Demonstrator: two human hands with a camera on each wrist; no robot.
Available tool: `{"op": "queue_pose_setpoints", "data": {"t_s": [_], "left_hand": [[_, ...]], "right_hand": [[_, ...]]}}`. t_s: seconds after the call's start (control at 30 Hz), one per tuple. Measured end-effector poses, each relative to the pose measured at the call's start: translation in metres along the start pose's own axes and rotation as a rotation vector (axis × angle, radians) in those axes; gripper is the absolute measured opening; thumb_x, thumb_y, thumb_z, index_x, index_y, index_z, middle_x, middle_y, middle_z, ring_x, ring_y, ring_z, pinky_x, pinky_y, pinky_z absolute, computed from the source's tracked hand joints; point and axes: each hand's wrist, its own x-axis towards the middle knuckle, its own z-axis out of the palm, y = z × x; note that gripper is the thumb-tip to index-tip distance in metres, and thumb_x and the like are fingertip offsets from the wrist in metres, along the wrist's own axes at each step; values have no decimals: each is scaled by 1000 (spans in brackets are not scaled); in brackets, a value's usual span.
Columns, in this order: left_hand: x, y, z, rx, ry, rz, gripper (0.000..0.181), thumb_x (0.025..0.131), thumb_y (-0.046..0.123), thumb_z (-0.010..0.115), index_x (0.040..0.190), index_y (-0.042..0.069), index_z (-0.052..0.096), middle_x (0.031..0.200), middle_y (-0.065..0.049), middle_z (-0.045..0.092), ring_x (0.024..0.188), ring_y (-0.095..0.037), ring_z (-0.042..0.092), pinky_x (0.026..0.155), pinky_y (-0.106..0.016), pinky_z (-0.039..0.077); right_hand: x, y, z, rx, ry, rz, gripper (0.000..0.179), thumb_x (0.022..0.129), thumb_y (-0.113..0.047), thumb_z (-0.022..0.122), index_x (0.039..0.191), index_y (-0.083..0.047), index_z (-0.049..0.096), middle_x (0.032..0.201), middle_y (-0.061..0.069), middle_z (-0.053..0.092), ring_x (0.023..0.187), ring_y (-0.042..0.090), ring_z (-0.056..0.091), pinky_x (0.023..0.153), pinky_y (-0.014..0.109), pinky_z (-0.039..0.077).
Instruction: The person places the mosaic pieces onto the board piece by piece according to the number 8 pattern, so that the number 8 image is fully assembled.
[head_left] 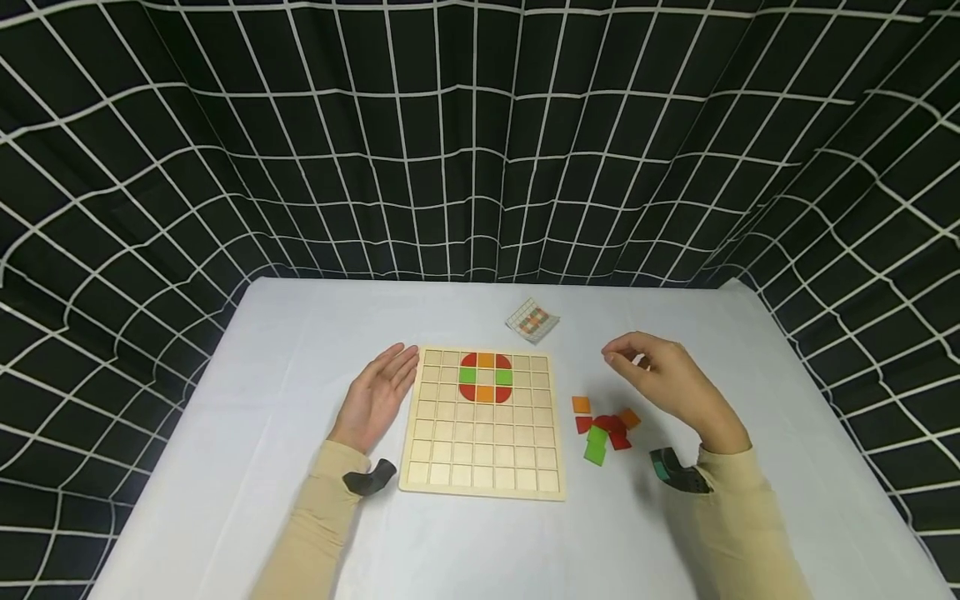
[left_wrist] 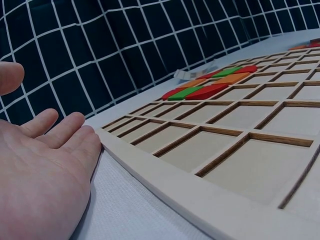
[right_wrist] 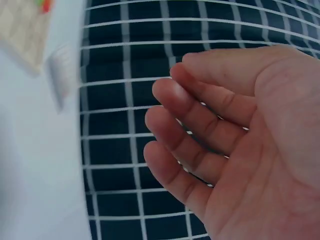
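Note:
A wooden grid board (head_left: 483,454) lies on the white table. On its upper part, red rounded corner tiles (head_left: 467,392), orange square tiles (head_left: 485,394) and green square tiles (head_left: 504,377) form a ring around one bare cell. My left hand (head_left: 375,400) rests beside the board's left edge, palm turned up and fingers extended; in the left wrist view the fingertips (left_wrist: 92,140) are close to the board's corner, and contact is unclear. Raised above the table right of the board, my right hand (head_left: 671,383) has loosely bent fingers with nothing between them, as the right wrist view confirms.
Below the right hand lies a loose pile with green tiles (head_left: 596,451), red tiles (head_left: 619,439) and orange tiles (head_left: 581,405), some overlapping. A small patterned card (head_left: 532,321) sits behind the board. Black curtains with white grid lines (head_left: 465,167) surround the table.

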Motion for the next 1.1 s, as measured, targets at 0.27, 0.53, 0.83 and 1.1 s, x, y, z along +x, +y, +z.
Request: {"op": "queue_pose_setpoints", "data": {"t_s": [0.27,0.53,0.83,1.1], "left_hand": [[0,0,-1,4,-5,-1,60,113,30,29,162,4,6,170,-17,13,159,-26,15,134,-32,16],[0,0,-1,5,-7,1,60,113,31,28,162,5,7,170,-17,14,159,-25,15,134,-32,17],[1,-2,-1,-18,-6,2,61,113,30,29,162,4,5,170,-18,14,159,-27,15,134,-33,16],[1,-1,0,-16,7,1,58,113,29,25,162,4,6,170,-18,13,159,-27,14,134,-33,17]], "right_hand": [[-17,25,25,-43,-97,72,22,98,-19,66,115,-5,72,105,8,70,88,22,61,70,28,58],[-27,34,50,-131,-118,54,21,95,-8,65,114,-5,73,111,7,70,101,24,57,87,46,62],[-30,41,63,-278,-179,47,22,91,-9,70,113,-7,75,107,6,67,94,19,50,74,34,53],[-29,41,65,-257,-171,101,12,90,-9,72,102,-9,71,92,1,62,92,21,51,73,34,51]]}}
